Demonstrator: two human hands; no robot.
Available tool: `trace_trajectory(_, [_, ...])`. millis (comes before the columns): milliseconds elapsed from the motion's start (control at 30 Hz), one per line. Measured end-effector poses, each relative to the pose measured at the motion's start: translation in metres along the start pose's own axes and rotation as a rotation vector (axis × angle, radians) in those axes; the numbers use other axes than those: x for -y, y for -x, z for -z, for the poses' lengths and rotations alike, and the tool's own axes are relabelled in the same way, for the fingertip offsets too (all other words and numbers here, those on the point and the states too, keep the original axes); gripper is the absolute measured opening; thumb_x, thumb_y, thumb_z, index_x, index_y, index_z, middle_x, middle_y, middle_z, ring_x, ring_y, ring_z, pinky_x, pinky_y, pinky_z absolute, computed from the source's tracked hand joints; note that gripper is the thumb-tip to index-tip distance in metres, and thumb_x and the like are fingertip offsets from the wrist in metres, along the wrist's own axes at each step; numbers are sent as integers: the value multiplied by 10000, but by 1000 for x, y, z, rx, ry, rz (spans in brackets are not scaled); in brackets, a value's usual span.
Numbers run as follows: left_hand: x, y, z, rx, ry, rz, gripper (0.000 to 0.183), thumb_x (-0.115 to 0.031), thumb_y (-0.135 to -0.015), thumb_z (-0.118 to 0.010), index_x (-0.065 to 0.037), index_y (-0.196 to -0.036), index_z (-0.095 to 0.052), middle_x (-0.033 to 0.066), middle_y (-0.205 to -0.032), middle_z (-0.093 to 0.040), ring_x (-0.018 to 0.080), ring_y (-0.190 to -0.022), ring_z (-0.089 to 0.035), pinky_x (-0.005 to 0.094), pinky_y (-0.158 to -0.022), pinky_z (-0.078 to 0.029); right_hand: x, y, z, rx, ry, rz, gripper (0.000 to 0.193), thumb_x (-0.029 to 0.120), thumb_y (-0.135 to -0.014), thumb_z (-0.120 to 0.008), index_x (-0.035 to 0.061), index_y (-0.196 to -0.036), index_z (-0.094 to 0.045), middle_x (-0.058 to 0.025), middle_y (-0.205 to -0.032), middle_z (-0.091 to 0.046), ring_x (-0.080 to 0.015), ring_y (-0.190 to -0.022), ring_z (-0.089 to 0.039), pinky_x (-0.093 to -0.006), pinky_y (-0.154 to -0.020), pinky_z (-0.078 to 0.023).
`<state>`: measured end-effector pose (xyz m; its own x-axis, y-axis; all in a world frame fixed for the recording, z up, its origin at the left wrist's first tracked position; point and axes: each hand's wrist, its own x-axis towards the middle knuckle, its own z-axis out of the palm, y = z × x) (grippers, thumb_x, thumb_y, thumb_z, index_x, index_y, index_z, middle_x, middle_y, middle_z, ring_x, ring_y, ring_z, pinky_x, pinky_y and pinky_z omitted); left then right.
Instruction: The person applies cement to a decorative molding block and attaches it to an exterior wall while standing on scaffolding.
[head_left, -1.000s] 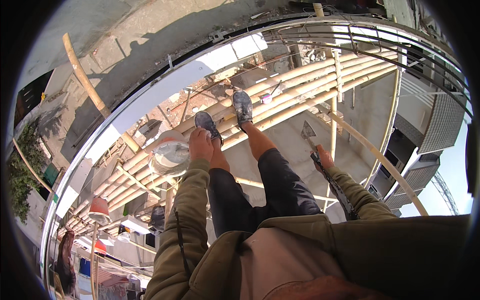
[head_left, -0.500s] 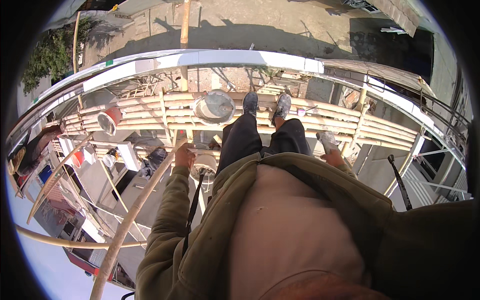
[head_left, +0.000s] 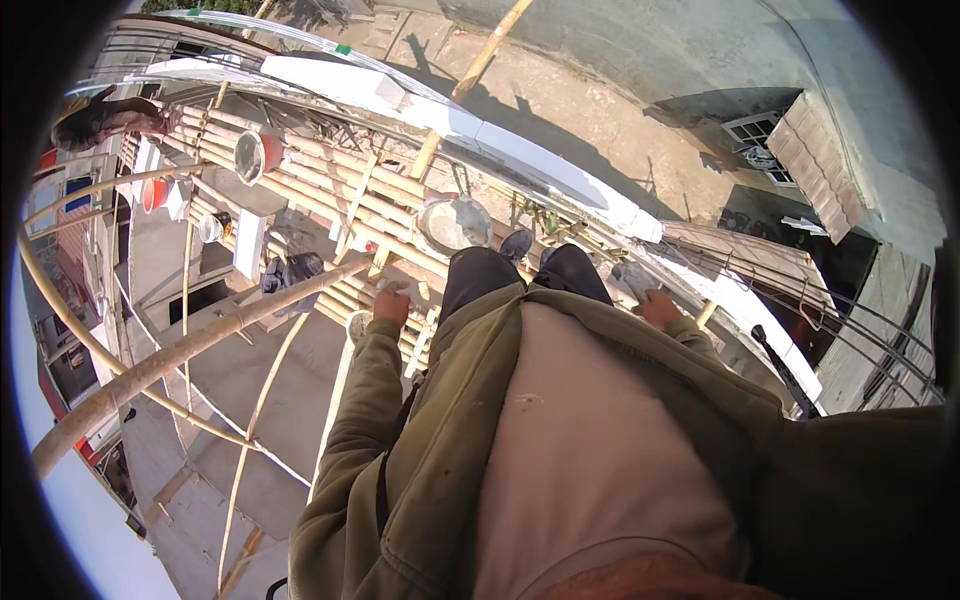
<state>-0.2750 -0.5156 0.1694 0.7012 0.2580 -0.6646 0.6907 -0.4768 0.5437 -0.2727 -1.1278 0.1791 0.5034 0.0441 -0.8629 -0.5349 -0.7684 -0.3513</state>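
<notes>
My left hand (head_left: 391, 302) hangs beside a thick bamboo pole (head_left: 230, 325), its fingers curled; what they hold, if anything, is too small to make out. In my right hand (head_left: 656, 309) is a grey, flat-bladed trowel (head_left: 630, 278), its blade pointing away from me. My shoes stand on a platform of lashed bamboo poles (head_left: 390, 215). Just ahead of my left knee sits a bucket (head_left: 455, 224) crusted with grey mortar. Farther left along the platform, a red bucket (head_left: 258, 157) shows grey residue inside.
A white ledge (head_left: 540, 155) runs along the platform's far side. At the far left another person (head_left: 110, 122) is on the scaffold. A white pail (head_left: 213, 228) and a small red bucket (head_left: 154, 195) are at the left. Below lie concrete surfaces and crossing bamboo poles.
The whole view has swung round, so the platform now slants from upper left to lower right. My knees show farther forward over my shoes. The trowel stays in my right hand.
</notes>
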Motion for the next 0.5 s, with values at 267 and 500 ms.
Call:
trace_trajectory(267, [-52,75,-95,226,-38,-13,484,-392,-919,-704,10,-1189,-721,222,-1141,-736,306,-1078,-707,410,-962,-533,134,-35,22,206,231,368,477,320,-882,-636,-54,-1171,-572,-332,-1079,-666,-468,-1013,-659,-517,-903,-490])
trace_trajectory(500, [-98,85,-181,465,563,59,797,-692,-943,-582,44,-1226,-696,151,-1162,-729,267,-1077,-669,370,-968,-489,239,-22,-36,476,286,611,412,267,-917,-624,-26,-1171,-483,-353,-999,-628,-487,-944,-641,-529,-834,-482])
